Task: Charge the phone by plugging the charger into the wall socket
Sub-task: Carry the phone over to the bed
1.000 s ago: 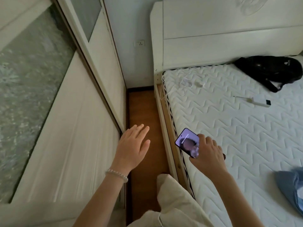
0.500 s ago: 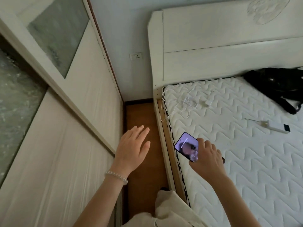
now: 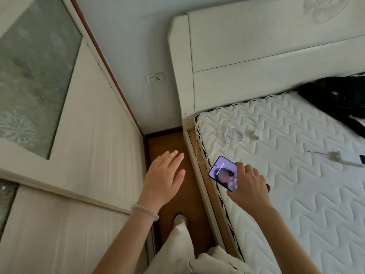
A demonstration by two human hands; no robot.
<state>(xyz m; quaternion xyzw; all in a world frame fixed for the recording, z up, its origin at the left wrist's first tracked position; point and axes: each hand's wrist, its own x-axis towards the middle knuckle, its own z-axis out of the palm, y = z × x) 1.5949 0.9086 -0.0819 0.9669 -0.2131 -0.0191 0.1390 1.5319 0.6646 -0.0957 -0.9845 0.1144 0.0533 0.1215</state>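
While the view has tilted up and drawn closer to the headboard over the last second, little changed in the hands themselves. Right hand [image 3: 249, 186] closed around a phone [image 3: 223, 173], screen lit, held low over the near edge of the mattress [image 3: 296, 194]. Left hand [image 3: 165, 178] open and empty, fingers spread, hovering over the narrow strip of floor [image 3: 169, 143] between bed and wardrobe [image 3: 88, 155].

Now closer in view: white charger plug [image 3: 258, 134] lying on the mattress near its top corner, with its thin white cable [image 3: 233, 133] in a loose tangle beside it, one strand trailing over the mattress edge toward the phone. Wall socket [image 3: 155, 78] on the far wall beside the headboard [image 3: 276, 46], nothing plugged in. Judged early: charger not yet picked up.

Hard to tell whether the cable already meets the phone; that end hidden behind the right hand. Black bag [image 3: 339, 97] cut off at the right edge. A pale slim tool [image 3: 339, 157] on the mattress, blurred, not identifiable.
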